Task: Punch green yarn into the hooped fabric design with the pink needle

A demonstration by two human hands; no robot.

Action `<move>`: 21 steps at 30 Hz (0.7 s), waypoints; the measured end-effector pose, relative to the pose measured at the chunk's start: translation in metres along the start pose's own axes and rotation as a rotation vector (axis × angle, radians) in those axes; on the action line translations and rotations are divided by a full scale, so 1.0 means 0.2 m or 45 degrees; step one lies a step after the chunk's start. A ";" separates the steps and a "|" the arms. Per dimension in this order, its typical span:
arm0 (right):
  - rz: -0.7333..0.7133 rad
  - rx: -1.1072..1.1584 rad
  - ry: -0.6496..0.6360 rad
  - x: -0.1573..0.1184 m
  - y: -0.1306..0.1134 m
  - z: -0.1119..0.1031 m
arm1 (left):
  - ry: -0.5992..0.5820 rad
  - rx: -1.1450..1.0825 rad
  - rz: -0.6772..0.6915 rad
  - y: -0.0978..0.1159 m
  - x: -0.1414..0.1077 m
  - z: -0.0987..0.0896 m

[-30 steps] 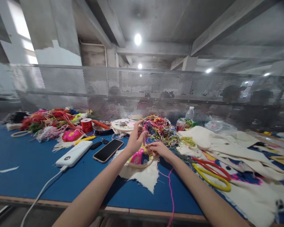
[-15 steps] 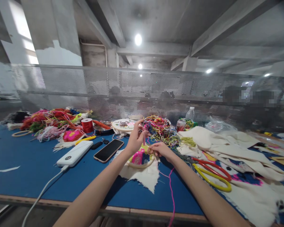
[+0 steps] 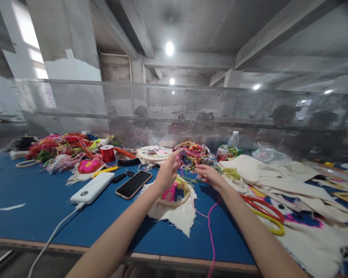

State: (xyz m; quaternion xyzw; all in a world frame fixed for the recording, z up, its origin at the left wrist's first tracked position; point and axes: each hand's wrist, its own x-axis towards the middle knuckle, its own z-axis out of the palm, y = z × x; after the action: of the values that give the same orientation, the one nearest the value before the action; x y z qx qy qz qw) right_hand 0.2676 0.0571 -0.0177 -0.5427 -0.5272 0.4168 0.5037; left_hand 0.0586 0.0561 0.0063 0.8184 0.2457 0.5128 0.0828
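In the head view my left hand (image 3: 168,172) is raised over the left side of an embroidery hoop (image 3: 174,203), with its fingers drawn together and pointing up. Whatever they hold is too small to make out. My right hand (image 3: 210,177) hovers to the right of the hoop, its fingers bunched and pointing left; what is between them is hidden. Inside the hoop, cream cloth (image 3: 178,219) with frayed edges carries pink, yellow and dark blue stitching. A strand of pink yarn (image 3: 210,231) runs from below my right wrist over the table's front edge.
Scissors with red and yellow handles (image 3: 274,224) lie beside my right forearm. Tangled yarn (image 3: 195,154) and another hooped embroidery (image 3: 153,153) are behind my hands. To the left are a phone (image 3: 133,184) and a cabled white power bank (image 3: 92,188). Cream cloths (image 3: 266,172) cover the right side.
My right hand has lifted away from the hoop's right rim and moved up and right. My left hand's fingers have drawn closer together. The hoop stays in place.
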 end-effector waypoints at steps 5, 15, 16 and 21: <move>-0.182 -0.171 0.198 0.05 -0.07 -0.25 | -0.362 0.734 0.142 0.06 -0.04 0.02; -0.209 -1.332 0.015 -0.04 0.08 -0.65 | -0.748 1.040 0.540 0.10 -0.18 -0.05; -0.223 -1.432 0.011 -0.07 0.09 -0.67 | -0.739 1.044 0.551 0.08 -0.21 -0.05; -0.375 -1.808 0.023 -0.16 0.10 -0.71 | -0.687 0.979 0.564 0.00 -0.30 -0.08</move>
State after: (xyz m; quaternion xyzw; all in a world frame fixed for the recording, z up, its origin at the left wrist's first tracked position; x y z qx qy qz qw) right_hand 0.4064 0.0120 -0.0192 -0.6658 -0.7341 -0.1028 0.0851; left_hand 0.0245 0.0253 -0.0339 0.9252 0.2070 0.1614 -0.2740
